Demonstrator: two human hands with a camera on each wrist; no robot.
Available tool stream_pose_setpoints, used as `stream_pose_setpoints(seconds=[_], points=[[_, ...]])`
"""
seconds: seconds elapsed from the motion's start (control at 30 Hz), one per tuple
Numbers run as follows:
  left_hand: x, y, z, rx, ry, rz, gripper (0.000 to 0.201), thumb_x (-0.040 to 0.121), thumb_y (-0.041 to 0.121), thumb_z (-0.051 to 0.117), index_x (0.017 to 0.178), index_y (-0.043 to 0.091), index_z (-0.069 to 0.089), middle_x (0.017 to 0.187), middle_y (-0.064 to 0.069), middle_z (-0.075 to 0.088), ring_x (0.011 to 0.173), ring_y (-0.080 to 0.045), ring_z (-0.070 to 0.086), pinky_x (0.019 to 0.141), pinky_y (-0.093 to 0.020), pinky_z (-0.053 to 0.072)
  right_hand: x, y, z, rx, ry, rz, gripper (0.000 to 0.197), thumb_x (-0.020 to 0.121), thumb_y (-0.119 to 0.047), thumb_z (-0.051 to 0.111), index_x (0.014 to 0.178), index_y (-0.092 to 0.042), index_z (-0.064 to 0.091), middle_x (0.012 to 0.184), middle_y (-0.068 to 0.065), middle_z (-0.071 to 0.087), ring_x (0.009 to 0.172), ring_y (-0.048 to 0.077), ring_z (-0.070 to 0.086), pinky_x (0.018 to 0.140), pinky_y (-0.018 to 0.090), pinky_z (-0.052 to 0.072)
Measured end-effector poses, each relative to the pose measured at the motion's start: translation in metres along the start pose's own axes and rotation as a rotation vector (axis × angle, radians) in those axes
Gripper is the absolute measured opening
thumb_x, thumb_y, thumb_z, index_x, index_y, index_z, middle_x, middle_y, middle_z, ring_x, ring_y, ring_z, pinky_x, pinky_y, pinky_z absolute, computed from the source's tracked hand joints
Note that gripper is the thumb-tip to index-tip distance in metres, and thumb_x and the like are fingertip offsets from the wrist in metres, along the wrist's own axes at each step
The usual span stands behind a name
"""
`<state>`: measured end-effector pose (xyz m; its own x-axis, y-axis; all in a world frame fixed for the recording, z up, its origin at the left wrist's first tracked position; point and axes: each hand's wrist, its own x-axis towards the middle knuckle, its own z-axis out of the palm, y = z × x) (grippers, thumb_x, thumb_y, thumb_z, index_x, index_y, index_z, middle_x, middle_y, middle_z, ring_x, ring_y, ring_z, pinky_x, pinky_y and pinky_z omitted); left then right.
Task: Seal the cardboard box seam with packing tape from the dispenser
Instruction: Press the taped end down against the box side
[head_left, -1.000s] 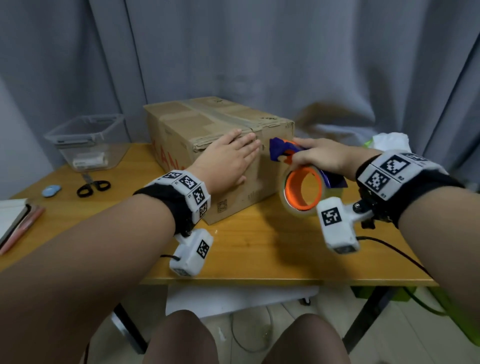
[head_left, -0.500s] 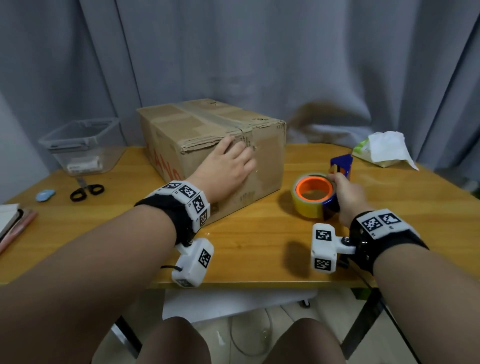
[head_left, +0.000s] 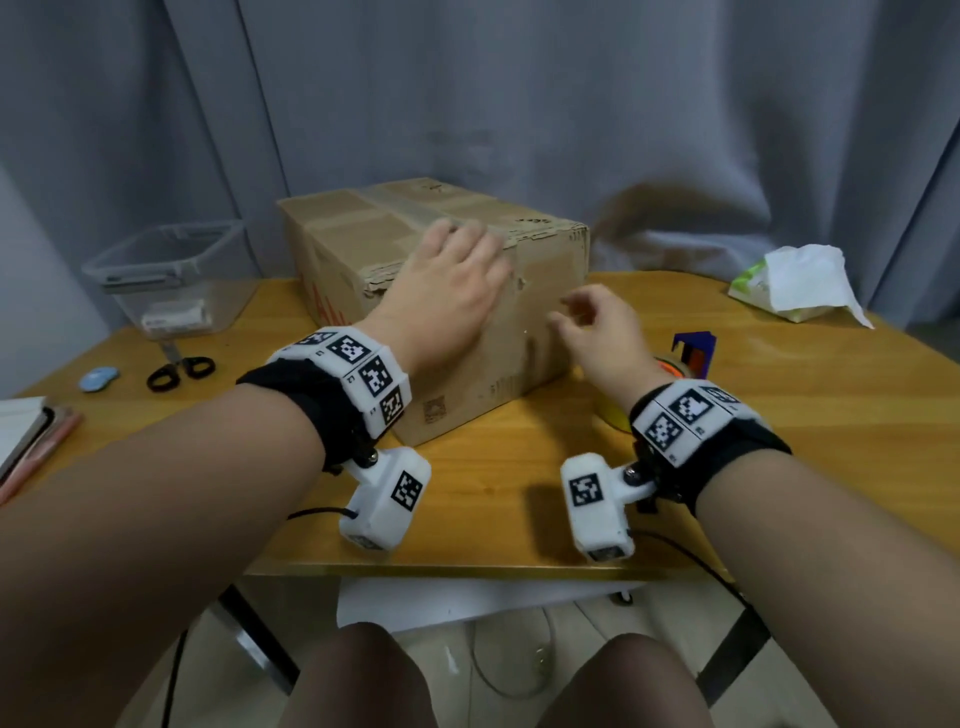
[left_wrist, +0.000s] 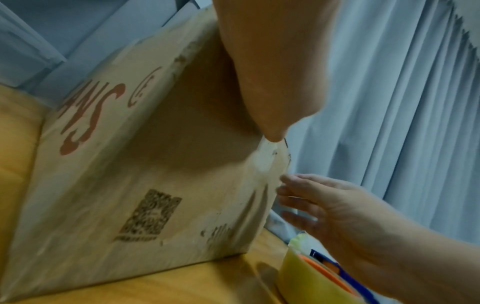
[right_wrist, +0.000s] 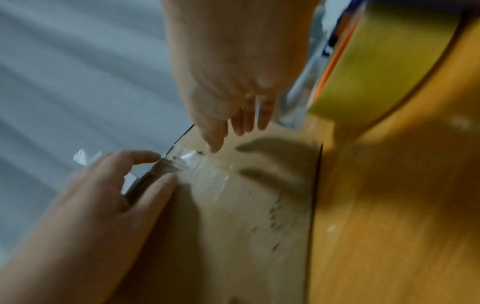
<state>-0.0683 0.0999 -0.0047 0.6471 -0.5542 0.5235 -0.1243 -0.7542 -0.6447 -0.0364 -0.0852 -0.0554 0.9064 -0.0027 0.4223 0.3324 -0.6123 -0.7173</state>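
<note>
I read every position from the cardboard box (head_left: 410, 270), which sits on the wooden table (head_left: 779, 415) in front of the grey curtain (head_left: 571, 104), one corner turned toward me. A strip of tape runs along its top seam and down the near end face; in the right wrist view this clear tape (right_wrist: 207, 174) looks wrinkled on the end face below the top edge.

My left hand (head_left: 452, 291) lies over the box's near top edge, fingers extended, spread and touching the cardboard; it grips nothing and hides part of the taped seam from the head view. My right hand (head_left: 597, 332) is beside the box's end face, fingers loosely bent and empty; blur keeps me from telling whether its fingertips touch the cardboard. The two hands are apart.

The tape dispenser (head_left: 693, 351) stands on the table just right of the box, released, with its yellowish roll and orange core mostly hidden behind my right wrist.

Left of the box stands a clear plastic bin (head_left: 171, 275). In front of the bin lie black scissors (head_left: 179, 369) and a small blue object (head_left: 98, 378). Farther left, at the table edge, lies a notebook (head_left: 21, 431). Well right of the box sits a crumpled white tissue (head_left: 800, 280) on a green pack.
</note>
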Motion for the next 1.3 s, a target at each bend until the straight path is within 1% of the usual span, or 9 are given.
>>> stream_pose_setpoints(seconds=[0.1, 0.2, 0.4, 0.6, 0.77, 0.87, 1.03, 1.13, 1.3], points=[[0.004, -0.008, -0.004, -0.079, -0.168, -0.172, 0.055, 0.098, 0.039, 0.033, 0.139, 0.002, 0.036, 0.139, -0.018, 0.046, 0.127, -0.033, 0.045, 0.105, -0.043, 0.032, 0.001, -0.019, 0.026, 0.366, -0.069, 0.12, 0.03, 0.084, -0.026, 0.071, 0.105, -0.008, 0.061, 0.098, 0.002, 0.063, 0.093, 0.015, 0.059, 0.083, 0.026, 0.049], [0.006, -0.007, -0.004, -0.19, -0.166, -0.221, 0.049, 0.101, 0.038, 0.028, 0.136, 0.006, 0.039, 0.133, -0.014, 0.052, 0.118, -0.03, 0.052, 0.094, -0.039, 0.039, 0.003, -0.022, 0.037, 0.579, -0.078, 0.242, 0.028, 0.08, -0.023, 0.076, 0.097, -0.009, 0.059, 0.085, 0.003, 0.063, 0.078, 0.015, 0.06, 0.071, 0.024, 0.05], [0.007, -0.009, -0.004, -0.249, -0.146, -0.253, 0.043, 0.101, 0.036, 0.027, 0.129, 0.01, 0.047, 0.127, -0.009, 0.057, 0.111, -0.029, 0.056, 0.088, -0.037, 0.04, 0.002, -0.024, 0.03, 0.585, -0.176, 0.203, 0.019, 0.084, -0.019, 0.071, 0.069, -0.012, 0.061, 0.068, 0.001, 0.062, 0.058, 0.004, 0.052, 0.05, 0.008, 0.041], [0.015, -0.014, -0.009, -0.269, -0.163, -0.281, 0.046, 0.101, 0.041, 0.025, 0.108, 0.011, 0.058, 0.106, -0.01, 0.065, 0.095, -0.031, 0.06, 0.075, -0.036, 0.04, 0.006, -0.01, 0.016, 0.559, -0.261, 0.254, 0.023, 0.083, -0.026, 0.072, 0.067, -0.012, 0.064, 0.062, -0.002, 0.059, 0.056, 0.008, 0.048, 0.057, 0.02, 0.037], [0.035, -0.014, -0.013, -0.256, -0.238, -0.322, 0.043, 0.098, 0.045, 0.033, 0.114, 0.01, 0.054, 0.115, -0.013, 0.06, 0.105, -0.034, 0.056, 0.076, -0.038, 0.041, 0.01, -0.018, 0.018, 0.504, -0.316, 0.266, 0.033, 0.087, -0.022, 0.068, 0.057, -0.013, 0.056, 0.039, -0.015, 0.052, 0.038, -0.004, 0.046, 0.048, 0.012, 0.035], [0.039, -0.01, -0.012, -0.203, -0.271, -0.287, 0.048, 0.096, 0.049, 0.038, 0.117, 0.01, 0.054, 0.119, -0.011, 0.056, 0.109, -0.033, 0.053, 0.08, -0.04, 0.042, 0.012, -0.021, 0.023, 0.497, -0.32, 0.266, 0.033, 0.086, -0.021, 0.069, 0.058, -0.01, 0.055, 0.04, -0.012, 0.051, 0.036, -0.002, 0.043, 0.04, 0.009, 0.033], [0.033, -0.005, -0.006, -0.142, -0.243, -0.247, 0.056, 0.092, 0.055, 0.04, 0.119, 0.008, 0.051, 0.117, -0.01, 0.052, 0.106, -0.029, 0.05, 0.083, -0.04, 0.039, 0.022, -0.014, 0.017, 0.287, -0.34, 0.274, 0.036, 0.075, -0.029, 0.08, 0.057, -0.011, 0.054, 0.055, 0.002, 0.053, 0.049, 0.014, 0.044, 0.049, 0.024, 0.037], [0.031, 0.01, -0.001, -0.017, -0.264, -0.256, 0.069, 0.085, 0.064, 0.044, 0.121, 0.005, 0.044, 0.112, -0.011, 0.048, 0.1, -0.028, 0.048, 0.083, -0.039, 0.038, 0.026, -0.003, 0.008, 0.103, -0.339, 0.211, 0.026, 0.075, -0.029, 0.079, 0.07, -0.012, 0.059, 0.071, 0.008, 0.061, 0.062, 0.021, 0.053, 0.06, 0.033, 0.045], [0.03, 0.033, -0.003, 0.079, -0.401, -0.308, 0.098, 0.071, 0.072, 0.053, 0.129, -0.002, 0.027, 0.117, -0.011, 0.043, 0.103, -0.026, 0.045, 0.089, -0.038, 0.037, 0.037, -0.026, -0.002, -0.035, 0.083, -0.148, 0.03, 0.077, -0.005, 0.058, 0.105, -0.015, 0.054, 0.106, 0.004, 0.052, 0.104, 0.024, 0.05, 0.096, 0.034, 0.04]])
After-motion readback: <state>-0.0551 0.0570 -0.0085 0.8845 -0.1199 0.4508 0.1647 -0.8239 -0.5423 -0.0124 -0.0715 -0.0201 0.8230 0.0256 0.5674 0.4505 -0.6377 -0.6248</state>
